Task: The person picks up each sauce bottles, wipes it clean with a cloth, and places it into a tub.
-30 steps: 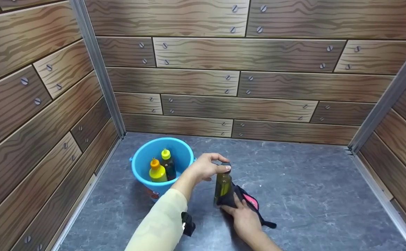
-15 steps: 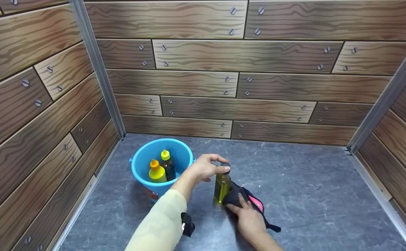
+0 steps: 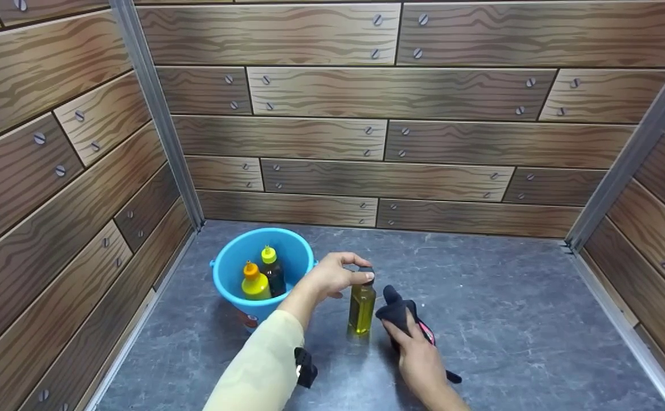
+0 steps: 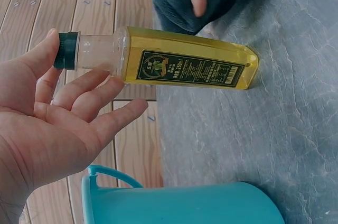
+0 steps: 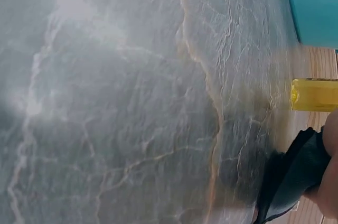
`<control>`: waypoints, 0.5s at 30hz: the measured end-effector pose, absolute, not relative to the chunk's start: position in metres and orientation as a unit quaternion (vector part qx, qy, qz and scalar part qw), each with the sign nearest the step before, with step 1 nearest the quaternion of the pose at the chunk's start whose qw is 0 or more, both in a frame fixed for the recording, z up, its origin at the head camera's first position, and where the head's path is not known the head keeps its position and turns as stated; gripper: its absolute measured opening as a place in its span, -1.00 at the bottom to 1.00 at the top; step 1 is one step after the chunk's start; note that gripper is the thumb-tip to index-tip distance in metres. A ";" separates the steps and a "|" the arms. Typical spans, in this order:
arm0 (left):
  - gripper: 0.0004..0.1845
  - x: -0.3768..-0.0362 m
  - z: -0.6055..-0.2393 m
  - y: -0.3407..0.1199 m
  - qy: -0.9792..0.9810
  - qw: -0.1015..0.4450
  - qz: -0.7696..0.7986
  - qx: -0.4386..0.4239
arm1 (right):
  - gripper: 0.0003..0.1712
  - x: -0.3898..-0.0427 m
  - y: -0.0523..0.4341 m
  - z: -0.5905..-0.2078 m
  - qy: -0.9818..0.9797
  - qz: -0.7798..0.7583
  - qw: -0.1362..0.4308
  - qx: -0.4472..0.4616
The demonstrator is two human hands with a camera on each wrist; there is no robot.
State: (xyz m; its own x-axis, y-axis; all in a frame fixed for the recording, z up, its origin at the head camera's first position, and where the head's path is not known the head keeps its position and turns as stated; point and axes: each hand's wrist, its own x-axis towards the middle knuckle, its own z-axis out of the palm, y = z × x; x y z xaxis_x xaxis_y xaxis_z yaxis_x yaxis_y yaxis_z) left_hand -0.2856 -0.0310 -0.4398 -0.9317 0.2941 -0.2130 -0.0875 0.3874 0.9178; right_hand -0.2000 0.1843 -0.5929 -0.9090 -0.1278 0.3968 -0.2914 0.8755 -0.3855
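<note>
My left hand (image 3: 332,275) pinches the dark cap (image 4: 66,50) of a clear oil bottle (image 3: 362,308) full of yellow oil. The bottle stands upright on the grey floor, its dark label facing the left wrist camera. To its right, my right hand (image 3: 420,359) grips a black, soft cloth item (image 3: 395,313) with a pink patch and a strap end. Its exact kind is hard to tell. A gap separates the cloth from the bottle. In the right wrist view, fingers (image 5: 330,182) hold the dark cloth (image 5: 296,176) close to the bottle's base (image 5: 314,95).
A blue bucket (image 3: 269,310) stands left of the bottle. Inside it are a yellow bottle (image 3: 256,285) with an orange cap and a dark bottle (image 3: 274,277) with a yellow cap. Wood-patterned walls (image 3: 286,137) enclose the marbled grey floor (image 3: 509,319).
My right hand has drawn the black cloth off the bottle and to the right, uncovering the bottle's lower part. My left hand keeps its pinch on the cap.
</note>
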 end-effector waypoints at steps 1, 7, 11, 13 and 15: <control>-0.76 -0.286 -0.440 -0.031 0.814 0.173 0.550 0.063 | -0.42 -0.200 0.185 -0.593 -0.946 0.229 0.198 0.114; -0.77 -0.287 -0.440 -0.032 0.812 0.176 0.553 0.061 | -0.36 -0.198 0.183 -0.587 -0.921 0.253 0.264 0.137; -0.77 -0.288 -0.440 -0.032 0.812 0.177 0.553 0.060 | -0.31 -0.197 0.177 -0.580 -0.901 0.264 0.309 0.154; -0.75 -0.288 -0.440 -0.032 0.812 0.177 0.553 0.061 | -0.29 -0.197 0.174 -0.576 -0.890 0.266 0.330 0.165; -0.74 -0.288 -0.441 -0.032 0.813 0.178 0.551 0.061 | -0.28 -0.197 0.170 -0.572 -0.882 0.267 0.345 0.178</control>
State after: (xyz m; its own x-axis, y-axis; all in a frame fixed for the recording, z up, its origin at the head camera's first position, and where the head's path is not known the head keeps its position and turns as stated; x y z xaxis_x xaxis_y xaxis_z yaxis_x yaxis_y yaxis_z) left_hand -0.2882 -0.0318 -0.4406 -0.9289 0.2958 -0.2227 -0.0974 0.3849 0.9178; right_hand -0.1970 0.1700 -0.5724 -0.6984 -0.1296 0.7039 -0.4979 0.7945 -0.3477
